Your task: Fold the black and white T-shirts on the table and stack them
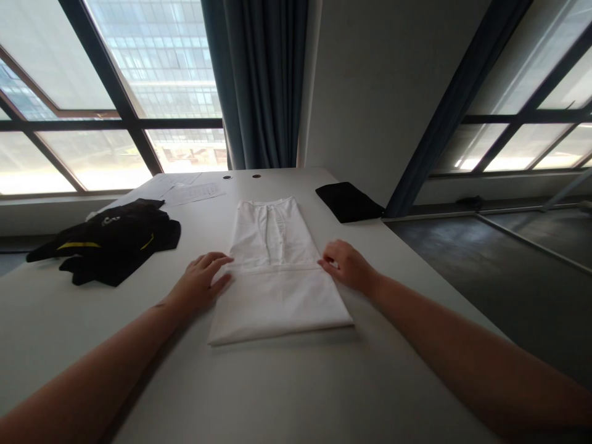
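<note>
We are keeping our left hand [202, 287] and right hand [346, 266] relaxed and open, fingertips touching the side edges of a folded white shirt [272, 296] mid-way across the white table [296, 394], grasping nothing. The fabric appears light and soft; we are judging those side edges the best hold.

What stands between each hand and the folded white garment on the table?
Nothing visible does: the left hand and the right hand both rest against the side edges of the folded white garment.

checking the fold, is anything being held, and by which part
Nothing is gripped: the left hand lies on the folded white cloth garment's left edge, and the right hand touches its right edge.
</note>
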Demonstrator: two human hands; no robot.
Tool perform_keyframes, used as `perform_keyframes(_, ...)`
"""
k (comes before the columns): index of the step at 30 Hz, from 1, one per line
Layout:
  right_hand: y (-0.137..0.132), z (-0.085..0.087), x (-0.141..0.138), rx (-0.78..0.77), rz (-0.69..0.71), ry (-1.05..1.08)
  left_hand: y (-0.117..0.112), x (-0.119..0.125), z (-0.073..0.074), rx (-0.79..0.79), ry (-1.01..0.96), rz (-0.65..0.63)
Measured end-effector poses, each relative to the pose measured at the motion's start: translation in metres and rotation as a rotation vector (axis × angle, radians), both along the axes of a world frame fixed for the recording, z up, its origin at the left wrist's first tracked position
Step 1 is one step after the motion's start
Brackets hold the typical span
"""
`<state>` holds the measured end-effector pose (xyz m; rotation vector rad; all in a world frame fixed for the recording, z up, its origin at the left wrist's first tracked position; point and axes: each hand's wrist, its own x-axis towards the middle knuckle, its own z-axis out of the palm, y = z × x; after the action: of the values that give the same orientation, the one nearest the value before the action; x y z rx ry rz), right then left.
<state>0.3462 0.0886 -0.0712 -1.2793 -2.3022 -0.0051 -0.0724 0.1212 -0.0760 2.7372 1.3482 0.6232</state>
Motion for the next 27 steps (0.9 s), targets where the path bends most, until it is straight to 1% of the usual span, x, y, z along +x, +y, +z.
perform_keyframes(1,-0.013,0.005,-0.005,-0.060,0.085,-0.057,-0.016,0.003,0.005,0.017,0.015,-0.059)
perform_keyframes(3,-0.039,0.014,-0.018,-0.195,0.307,-0.202,-0.049,0.010,0.012,-0.012,0.074,-0.258)
perform_keyframes(4,-0.051,0.018,-0.024,-0.242,0.385,-0.278,-0.063,0.014,0.014,-0.018,0.100,-0.354)
perform_keyframes(5,-0.061,0.021,-0.030,-0.268,0.420,-0.340,-0.075,0.018,0.015,-0.015,0.123,-0.413)
perform_keyframes(6,-0.069,0.025,-0.036,-0.289,0.422,-0.391,-0.083,0.021,0.015,-0.006,0.144,-0.449)
perform_keyframes(8,-0.080,0.032,-0.045,-0.327,0.362,-0.453,-0.090,0.026,0.015,0.030,0.184,-0.456)
perform_keyframes(11,-0.086,0.040,-0.054,-0.406,0.259,-0.501,-0.086,0.026,0.016,0.054,0.295,-0.431)
perform_keyframes(13,-0.088,0.041,-0.057,-0.432,0.200,-0.528,-0.084,0.024,0.020,0.030,0.381,-0.392)
perform_keyframes(15,-0.087,0.039,-0.058,-0.442,0.176,-0.542,-0.085,0.022,0.023,-0.013,0.439,-0.335)
perform_keyframes(17,-0.084,0.037,-0.058,-0.447,0.196,-0.534,-0.087,0.022,0.026,-0.060,0.472,-0.297)
perform_keyframes(19,-0.080,0.036,-0.057,-0.452,0.237,-0.514,-0.090,0.022,0.030,-0.105,0.500,-0.286)
perform_keyframes(22,-0.083,0.038,-0.057,-0.495,0.312,-0.466,-0.103,0.023,0.041,-0.193,0.500,-0.293)
perform_keyframes(25,-0.108,0.042,-0.061,-0.629,0.407,-0.436,-0.130,0.020,0.055,-0.383,0.401,-0.367)
perform_keyframes(27,-0.131,0.045,-0.065,-0.774,0.489,-0.432,-0.147,0.016,0.061,-0.574,0.305,-0.477)
